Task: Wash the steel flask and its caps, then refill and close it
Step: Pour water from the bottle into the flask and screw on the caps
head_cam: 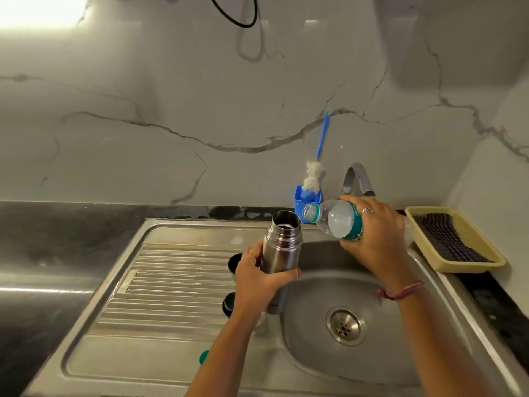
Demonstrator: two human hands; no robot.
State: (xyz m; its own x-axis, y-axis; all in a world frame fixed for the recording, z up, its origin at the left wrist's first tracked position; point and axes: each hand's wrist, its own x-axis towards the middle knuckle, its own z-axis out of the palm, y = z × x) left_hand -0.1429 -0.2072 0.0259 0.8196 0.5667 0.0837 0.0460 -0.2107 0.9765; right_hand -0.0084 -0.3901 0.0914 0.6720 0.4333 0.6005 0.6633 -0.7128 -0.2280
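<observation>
My left hand (257,277) grips the open steel flask (282,245) upright at the sink's left rim. My right hand (378,236) holds a clear plastic water bottle (333,219) with a green label, tipped sideways so its uncapped mouth points at the flask's opening from just to the right. Two dark flask caps (235,263) (229,305) stand on the ribbed drainboard, partly hidden behind my left hand and wrist. A small teal bottle cap (204,357) lies lower on the drainboard beside my left forearm.
The steel sink basin (315,353) with its drain (345,326) lies below my hands. Behind it rise a tap (359,179) and a blue holder (307,200) with a bottle brush (316,173). A beige tray (455,239) with dark cloth sits right.
</observation>
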